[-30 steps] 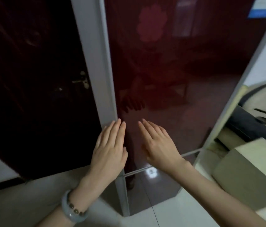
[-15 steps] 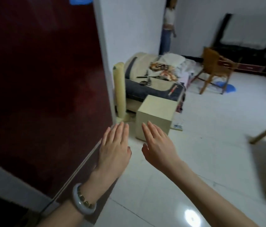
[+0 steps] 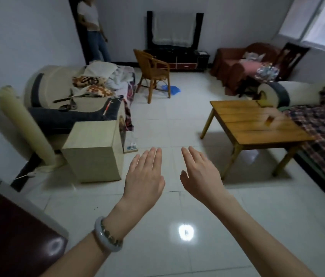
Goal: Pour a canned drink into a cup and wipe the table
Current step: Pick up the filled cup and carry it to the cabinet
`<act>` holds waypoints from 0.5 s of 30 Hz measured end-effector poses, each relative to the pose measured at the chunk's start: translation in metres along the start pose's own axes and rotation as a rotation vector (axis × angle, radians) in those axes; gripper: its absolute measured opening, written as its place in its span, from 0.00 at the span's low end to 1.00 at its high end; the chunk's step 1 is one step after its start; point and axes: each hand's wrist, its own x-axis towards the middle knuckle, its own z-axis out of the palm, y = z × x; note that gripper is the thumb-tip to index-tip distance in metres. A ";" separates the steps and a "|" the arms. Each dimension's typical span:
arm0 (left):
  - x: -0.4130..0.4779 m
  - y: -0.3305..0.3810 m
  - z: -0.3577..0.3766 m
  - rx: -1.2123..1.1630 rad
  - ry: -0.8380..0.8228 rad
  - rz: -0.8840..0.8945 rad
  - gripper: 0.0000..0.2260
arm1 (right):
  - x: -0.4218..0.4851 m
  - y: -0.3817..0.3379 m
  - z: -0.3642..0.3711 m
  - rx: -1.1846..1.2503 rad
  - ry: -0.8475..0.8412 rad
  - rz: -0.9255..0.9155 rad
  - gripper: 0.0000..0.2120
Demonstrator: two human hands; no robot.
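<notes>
My left hand (image 3: 144,176) and my right hand (image 3: 201,174) are held out side by side over the white tiled floor, fingers straight, palms down, holding nothing. A bracelet sits on my left wrist. To the right stands a low wooden table (image 3: 243,124), well beyond my right hand. A small yellowish object (image 3: 269,120) rests on it, too blurred to identify. No can or cup can be made out.
A beige box (image 3: 95,150) stands left of my hands, with a sofa (image 3: 73,100) and a rolled mat (image 3: 23,124) behind it. A dark red cabinet (image 3: 11,236) fills the lower left. A wooden chair (image 3: 153,72), TV stand and a person (image 3: 93,27) are at the back.
The view has swung right, from the dark red cabinet door to the open living room. My hands have kept the same flat, outstretched pose.
</notes>
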 end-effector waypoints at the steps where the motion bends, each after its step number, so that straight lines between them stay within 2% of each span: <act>1: 0.011 0.019 0.003 -0.014 -0.004 0.022 0.34 | -0.002 0.021 -0.002 -0.010 0.003 0.032 0.30; 7: 0.076 0.114 0.019 -0.099 0.017 0.170 0.35 | -0.013 0.127 -0.019 -0.032 0.006 0.176 0.32; 15: 0.161 0.200 0.060 -0.157 -0.042 0.344 0.33 | -0.007 0.234 -0.022 -0.050 0.033 0.332 0.31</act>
